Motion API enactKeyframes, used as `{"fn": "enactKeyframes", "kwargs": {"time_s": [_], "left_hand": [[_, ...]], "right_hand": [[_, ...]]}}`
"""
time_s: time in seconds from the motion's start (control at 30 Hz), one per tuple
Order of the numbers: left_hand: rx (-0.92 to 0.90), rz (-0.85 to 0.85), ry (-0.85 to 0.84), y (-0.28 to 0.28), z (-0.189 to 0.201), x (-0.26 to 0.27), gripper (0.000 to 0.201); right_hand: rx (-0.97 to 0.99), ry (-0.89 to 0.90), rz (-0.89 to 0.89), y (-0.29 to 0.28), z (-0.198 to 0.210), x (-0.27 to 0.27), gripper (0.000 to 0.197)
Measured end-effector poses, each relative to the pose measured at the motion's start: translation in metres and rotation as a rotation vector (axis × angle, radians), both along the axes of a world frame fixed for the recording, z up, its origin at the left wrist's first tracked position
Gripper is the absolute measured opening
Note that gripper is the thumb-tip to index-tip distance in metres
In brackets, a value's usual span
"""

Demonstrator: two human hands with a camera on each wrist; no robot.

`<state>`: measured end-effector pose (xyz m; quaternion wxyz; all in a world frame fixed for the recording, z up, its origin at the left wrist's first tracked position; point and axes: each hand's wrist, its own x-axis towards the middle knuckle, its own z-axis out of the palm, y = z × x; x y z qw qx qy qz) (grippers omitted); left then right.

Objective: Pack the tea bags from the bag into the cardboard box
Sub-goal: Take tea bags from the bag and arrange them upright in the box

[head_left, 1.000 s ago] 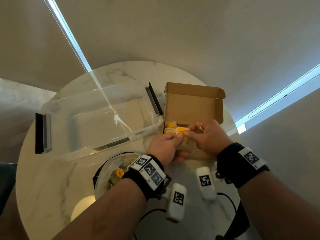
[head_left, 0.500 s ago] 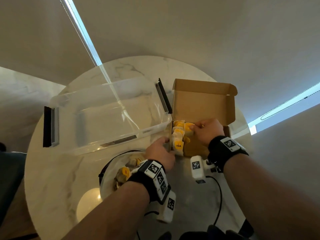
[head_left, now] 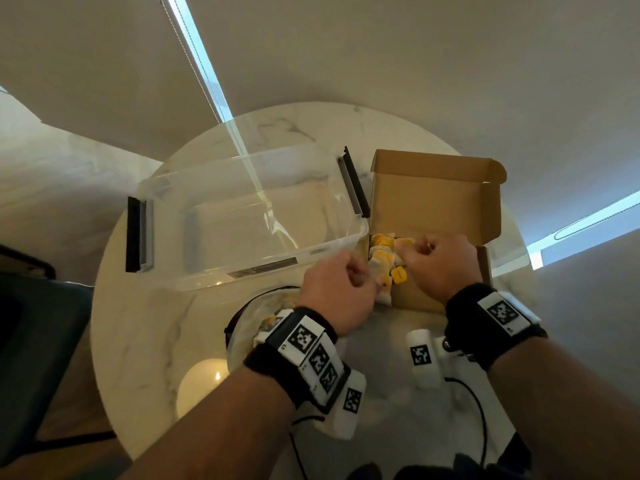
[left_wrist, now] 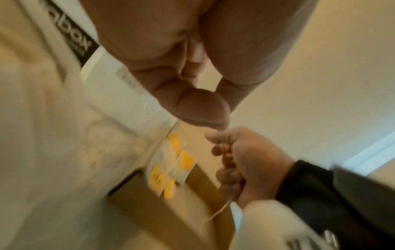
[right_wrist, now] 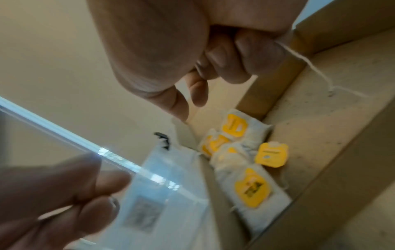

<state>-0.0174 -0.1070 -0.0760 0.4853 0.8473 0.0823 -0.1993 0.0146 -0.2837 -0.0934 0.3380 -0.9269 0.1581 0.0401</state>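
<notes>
The open cardboard box stands at the right of the table, with several white tea bags with yellow tags lined along its left side. My right hand hovers over them inside the box, fingers curled round a thin white string that trails across the box floor. My left hand is at the box's front left edge, thumb against curled fingers; I see nothing between them. The tea bags lie loose. The bag holding more tea bags lies under my left wrist.
A large clear plastic bin with black end handles lies left of the box, touching it. The round marble table ends close behind the box. A dark chair stands at the left. Cables run along the table's front.
A second ago both hands held a tea bag over the box. The left hand then drew back to the box's front corner, and now it is at the box's left edge again.
</notes>
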Motion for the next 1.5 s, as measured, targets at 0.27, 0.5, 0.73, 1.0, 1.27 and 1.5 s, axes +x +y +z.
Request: {"fn": "enactKeyframes", "kwargs": {"time_s": [0.27, 0.5, 0.73, 1.0, 1.27, 1.5], "left_hand": [[0.403, 0.192, -0.021, 0.129, 0.031, -0.024, 0.023], [-0.08, 0.363, 0.475, 0.143, -0.03, -0.042, 0.053], [-0.24, 0.512, 0.466, 0.145, -0.049, -0.046, 0.022], [-0.656, 0.665, 0.597, 0.14, -0.056, -0.049, 0.058], [-0.703, 0.582, 0.481, 0.139, -0.052, -0.06, 0.036], [-0.78, 0.423, 0.383, 0.136, -0.044, -0.068, 0.061]], "right_hand": [[0.406, 0.405, 0.319, 0.066, 0.018, -0.043, 0.026], [0.435, 0.568, 0.36, 0.121, 0.01, -0.067, 0.018], [0.124, 0.508, 0.445, 0.13, 0.006, -0.069, 0.011], [0.083, 0.499, 0.587, 0.134, 0.009, -0.077, 0.063], [0.292, 0.525, 0.514, 0.125, 0.002, -0.083, 0.068], [0.615, 0.543, 0.297, 0.129, -0.012, -0.081, 0.076]]}}
